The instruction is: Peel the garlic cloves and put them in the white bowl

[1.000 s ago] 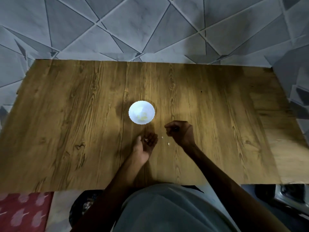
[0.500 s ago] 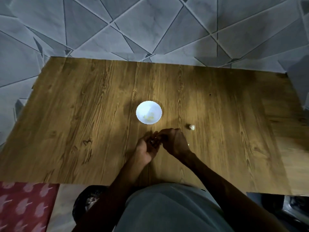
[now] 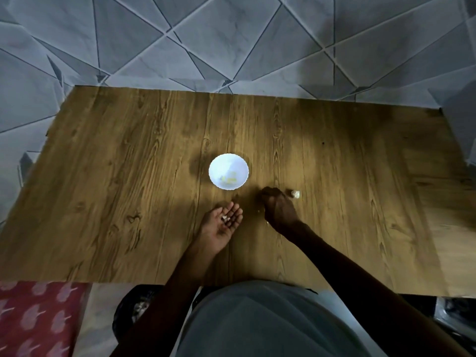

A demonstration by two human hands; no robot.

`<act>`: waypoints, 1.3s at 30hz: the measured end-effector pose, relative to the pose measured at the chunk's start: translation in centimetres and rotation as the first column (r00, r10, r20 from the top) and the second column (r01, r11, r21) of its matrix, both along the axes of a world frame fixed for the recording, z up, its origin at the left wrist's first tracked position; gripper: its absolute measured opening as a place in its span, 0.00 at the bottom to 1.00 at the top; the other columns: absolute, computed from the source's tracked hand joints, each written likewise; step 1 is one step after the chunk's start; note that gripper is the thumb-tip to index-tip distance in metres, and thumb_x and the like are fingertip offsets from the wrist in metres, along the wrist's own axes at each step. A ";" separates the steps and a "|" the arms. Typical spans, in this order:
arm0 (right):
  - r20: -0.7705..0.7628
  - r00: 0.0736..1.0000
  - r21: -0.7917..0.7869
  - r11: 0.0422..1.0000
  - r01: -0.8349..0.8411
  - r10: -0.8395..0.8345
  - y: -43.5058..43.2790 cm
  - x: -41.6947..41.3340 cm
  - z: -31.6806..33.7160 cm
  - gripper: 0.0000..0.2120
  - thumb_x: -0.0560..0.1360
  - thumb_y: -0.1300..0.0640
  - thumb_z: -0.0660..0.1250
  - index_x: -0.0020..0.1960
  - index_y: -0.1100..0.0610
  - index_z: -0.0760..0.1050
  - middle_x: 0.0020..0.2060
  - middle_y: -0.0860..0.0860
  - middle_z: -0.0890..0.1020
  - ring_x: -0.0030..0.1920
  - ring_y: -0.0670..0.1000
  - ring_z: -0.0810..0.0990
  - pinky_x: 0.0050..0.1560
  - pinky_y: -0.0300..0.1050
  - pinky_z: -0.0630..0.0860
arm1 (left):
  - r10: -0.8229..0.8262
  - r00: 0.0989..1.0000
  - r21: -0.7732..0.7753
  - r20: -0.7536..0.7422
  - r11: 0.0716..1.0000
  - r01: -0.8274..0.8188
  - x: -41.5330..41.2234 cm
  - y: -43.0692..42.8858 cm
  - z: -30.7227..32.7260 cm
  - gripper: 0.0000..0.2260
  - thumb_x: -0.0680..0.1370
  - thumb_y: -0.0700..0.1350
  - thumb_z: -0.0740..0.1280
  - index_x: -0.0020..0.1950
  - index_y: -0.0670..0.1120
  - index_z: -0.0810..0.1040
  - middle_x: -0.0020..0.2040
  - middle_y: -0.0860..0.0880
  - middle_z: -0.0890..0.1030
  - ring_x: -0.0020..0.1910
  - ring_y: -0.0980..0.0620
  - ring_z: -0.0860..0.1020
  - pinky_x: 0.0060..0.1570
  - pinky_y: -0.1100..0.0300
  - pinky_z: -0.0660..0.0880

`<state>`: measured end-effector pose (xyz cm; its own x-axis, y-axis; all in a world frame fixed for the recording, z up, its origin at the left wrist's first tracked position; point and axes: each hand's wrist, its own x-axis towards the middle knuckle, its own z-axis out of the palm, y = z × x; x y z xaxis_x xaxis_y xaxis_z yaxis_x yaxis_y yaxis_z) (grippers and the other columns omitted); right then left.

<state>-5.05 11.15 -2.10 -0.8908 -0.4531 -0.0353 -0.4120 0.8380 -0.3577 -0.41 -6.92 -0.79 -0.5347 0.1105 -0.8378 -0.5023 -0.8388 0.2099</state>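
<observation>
A small white bowl (image 3: pixel 228 171) stands mid-table with a few yellowish peeled cloves (image 3: pixel 229 179) in it. My left hand (image 3: pixel 224 222) lies palm up just in front of the bowl, fingers relaxed, with small white garlic bits (image 3: pixel 225 218) on the palm. My right hand (image 3: pixel 277 207) rests back-up on the table to the right of it, fingers curled under; what they hold is hidden. An unpeeled garlic piece (image 3: pixel 295 194) lies on the wood just right of that hand, apart from it. Tiny white flakes (image 3: pixel 259 211) lie between the hands.
The wooden table (image 3: pixel 128 189) stands on a grey tiled floor. A red patterned cloth (image 3: pixel 36 318) lies at the lower left and a dark bin (image 3: pixel 134 307) sits under the table's near edge. My grey-clad lap fills the bottom middle.
My hands were together half a second ago; now they have parted. The left palm lies open upward with garlic bits, and the right hand has moved right toward the unpeeled piece.
</observation>
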 end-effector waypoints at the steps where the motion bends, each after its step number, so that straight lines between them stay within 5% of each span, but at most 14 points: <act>1: -0.021 0.998 -0.006 0.998 -0.062 0.062 0.3 0.7 -0.1 0.14 0.72 0.70 0.61 0.54 0.64 0.80 0.53 0.60 0.82 0.51 0.62 0.80 0.44 0.54 0.81 | 0.003 1.000 0.005 -0.001 1.000 -0.003 0.0 0.0 0.0 0.16 0.84 0.43 0.53 0.49 0.38 0.78 0.44 0.41 0.83 0.49 0.45 0.79 0.60 0.52 0.71; 6: -0.021 0.971 -0.008 0.971 -0.237 0.237 2.5 5.3 -1.0 0.23 0.80 0.58 0.47 0.61 0.64 0.77 0.60 0.59 0.78 0.56 0.59 0.79 0.44 0.54 0.82 | -0.009 1.000 0.019 -0.017 1.000 0.010 0.6 -0.1 -0.3 0.16 0.84 0.44 0.53 0.48 0.38 0.78 0.38 0.41 0.84 0.49 0.45 0.78 0.55 0.53 0.74; 10: 0.016 0.987 -0.046 0.986 -0.158 0.159 3.2 5.2 -0.1 0.17 0.73 0.71 0.61 0.59 0.64 0.80 0.58 0.60 0.81 0.57 0.59 0.81 0.51 0.51 0.82 | -0.023 1.000 0.018 -0.016 1.000 0.023 1.1 -0.2 -0.6 0.16 0.84 0.44 0.52 0.48 0.38 0.77 0.38 0.42 0.84 0.49 0.45 0.79 0.51 0.54 0.75; 14: 0.081 0.994 -0.100 0.993 -0.060 0.068 4.0 3.3 -0.6 0.15 0.76 0.66 0.69 0.61 0.61 0.79 0.60 0.56 0.80 0.60 0.53 0.80 0.58 0.45 0.79 | -0.038 0.999 0.011 -0.014 0.999 0.038 1.4 -0.1 -0.5 0.17 0.84 0.44 0.52 0.48 0.39 0.77 0.37 0.43 0.84 0.48 0.46 0.78 0.50 0.54 0.76; 20: -0.017 0.988 -0.060 0.987 -0.151 0.150 3.4 4.5 -1.2 0.14 0.77 0.68 0.61 0.57 0.60 0.81 0.57 0.57 0.81 0.55 0.57 0.79 0.49 0.53 0.81 | -0.034 0.999 0.019 -0.008 0.999 0.035 1.6 -0.1 -0.6 0.17 0.84 0.44 0.52 0.49 0.39 0.78 0.38 0.43 0.85 0.46 0.47 0.81 0.40 0.56 0.81; 23: -0.064 0.973 -0.073 0.971 -0.227 0.223 3.5 5.3 -1.6 0.17 0.79 0.61 0.54 0.55 0.61 0.81 0.53 0.57 0.82 0.50 0.57 0.81 0.44 0.51 0.81 | -0.017 1.000 0.022 -0.017 1.000 0.018 1.8 -0.1 -0.5 0.17 0.84 0.44 0.52 0.49 0.39 0.78 0.39 0.42 0.85 0.45 0.46 0.82 0.43 0.54 0.81; 29: -0.168 0.908 -0.008 0.920 -0.391 0.384 3.8 4.6 -2.4 0.08 0.76 0.64 0.65 0.52 0.63 0.81 0.49 0.58 0.82 0.47 0.58 0.81 0.44 0.50 0.79 | -0.022 1.000 -0.001 0.000 1.000 0.022 1.9 -0.1 -0.3 0.17 0.84 0.43 0.52 0.50 0.38 0.78 0.38 0.41 0.84 0.49 0.45 0.79 0.53 0.53 0.75; 34: -0.244 0.876 0.105 0.910 -0.402 0.416 3.2 4.0 -3.1 0.12 0.79 0.62 0.59 0.52 0.64 0.79 0.46 0.60 0.81 0.45 0.59 0.80 0.47 0.52 0.79 | -0.026 1.000 -0.031 -0.003 0.999 0.026 1.7 0.1 0.1 0.17 0.84 0.43 0.52 0.51 0.37 0.78 0.43 0.41 0.84 0.49 0.45 0.79 0.61 0.52 0.73; 36: -0.235 0.920 0.071 0.949 -0.307 0.315 2.3 4.0 -2.3 0.07 0.74 0.65 0.65 0.49 0.65 0.80 0.43 0.60 0.81 0.42 0.61 0.80 0.44 0.51 0.79 | -0.032 0.999 -0.040 -0.001 0.999 0.032 1.5 0.4 0.3 0.16 0.84 0.43 0.52 0.50 0.38 0.77 0.47 0.41 0.81 0.49 0.45 0.78 0.56 0.53 0.75; 39: -0.039 0.999 -0.263 0.965 0.005 -0.016 0.1 4.7 0.0 0.10 0.64 0.71 0.68 0.42 0.60 0.79 0.38 0.54 0.80 0.39 0.55 0.80 0.37 0.48 0.77 | -0.024 1.000 -0.042 0.002 0.999 0.024 1.2 0.9 0.3 0.15 0.84 0.44 0.53 0.49 0.39 0.78 0.48 0.42 0.81 0.48 0.46 0.79 0.55 0.53 0.75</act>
<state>-0.31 11.22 -2.15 -0.8939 -0.4319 0.1198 -0.4221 0.7213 -0.5491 0.78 -6.02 -0.46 -0.5313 0.0880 -0.8426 -0.5226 -0.8168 0.2443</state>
